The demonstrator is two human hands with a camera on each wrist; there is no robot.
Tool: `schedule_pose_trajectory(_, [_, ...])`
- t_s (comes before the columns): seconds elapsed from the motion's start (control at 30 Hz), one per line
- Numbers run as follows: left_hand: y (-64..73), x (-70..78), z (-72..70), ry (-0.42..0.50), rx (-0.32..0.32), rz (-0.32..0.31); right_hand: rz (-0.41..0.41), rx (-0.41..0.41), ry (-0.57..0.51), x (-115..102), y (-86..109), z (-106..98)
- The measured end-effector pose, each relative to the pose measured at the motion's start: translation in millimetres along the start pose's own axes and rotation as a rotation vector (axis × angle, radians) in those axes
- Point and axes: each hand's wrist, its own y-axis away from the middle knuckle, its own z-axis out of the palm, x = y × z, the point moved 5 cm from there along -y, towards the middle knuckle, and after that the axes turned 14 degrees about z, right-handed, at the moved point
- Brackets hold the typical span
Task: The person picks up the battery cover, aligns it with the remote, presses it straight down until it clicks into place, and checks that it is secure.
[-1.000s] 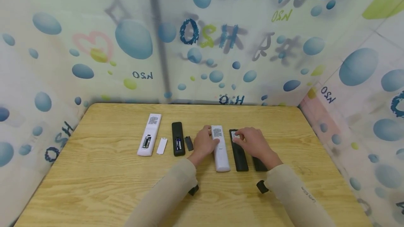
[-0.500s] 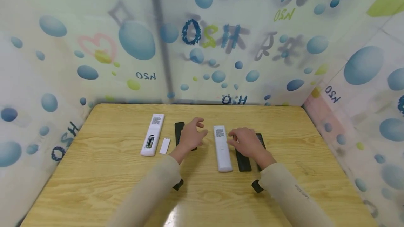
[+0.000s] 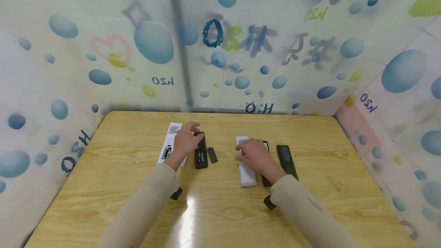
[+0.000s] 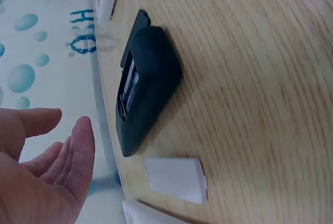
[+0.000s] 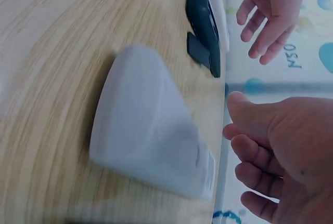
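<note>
L hand (image 3: 185, 139) spread, empty, blk remote (image 3: 203, 144) at its 4 o'clock; R hand (image 3: 256, 155) loosely curled, empty, wht remote (image 3: 247, 175) at its 7. Both remotes prob. light, stiff, slick: pinch mid-sides, clear of that open batt. bay (image 3: 201, 155)!

A short black plastic remote with an open bay (image 3: 198, 144) lies on the light wooden bench (image 3: 220, 213), bluish cylindrical batteries (image 4: 130, 84) inside it. Left of this remote lies a rectangular white plastic cover (image 4: 177, 180); farther left, a long white plastic remote (image 3: 170, 137). Just right of it lies a small black plastic cover (image 3: 212, 155); farther right, in order, another long white remote (image 3: 247, 176), a slim black remote (image 3: 266, 181) and a second slim black remote (image 3: 287, 160).
</note>
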Motion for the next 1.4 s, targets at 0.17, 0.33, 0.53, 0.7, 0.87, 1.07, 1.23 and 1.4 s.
schedule_pose_trajectory(0.17, [-1.7, -4.2, -7.6, -0.076, -0.028, 0.001, -0.039, 0.007, 0.026, -14, -6.9, 7])
schedule_pose_trajectory(0.33, [-4.4, -8.9, -8.1, -0.071, -0.074, -0.027, -0.059, 0.016, 0.069, -31, -16.3, 14])
schedule_pose_trajectory(0.53, [-6.9, -11.5, -6.2, -0.070, -0.091, -0.063, -0.060, 0.008, 0.085, -48, -25.9, 21])
schedule_pose_trajectory(0.7, [-8.9, -14.9, -1.2, -0.068, -0.082, -0.092, -0.031, 0.013, 0.082, -54, -32.9, 27])
schedule_pose_trajectory(0.87, [-11.3, -21.6, 5.4, -0.110, -0.076, -0.110, -0.012, -0.001, 0.078, -57, -37.2, 33])
schedule_pose_trajectory(1.07, [-12.0, -23.7, 10.5, -0.119, -0.105, -0.114, -0.035, 0.023, 0.128, -62, -38.3, 39])
schedule_pose_trajectory(1.23, [-13.5, -22.6, 12.6, -0.157, -0.111, -0.117, -0.041, 0.042, 0.148, -62, -39.3, 44])
schedule_pose_trajectory(1.4, [-15.4, -22.4, 14.9, -0.192, -0.132, -0.149, -0.063, 0.037, 0.138, -62, -41.0, 47])
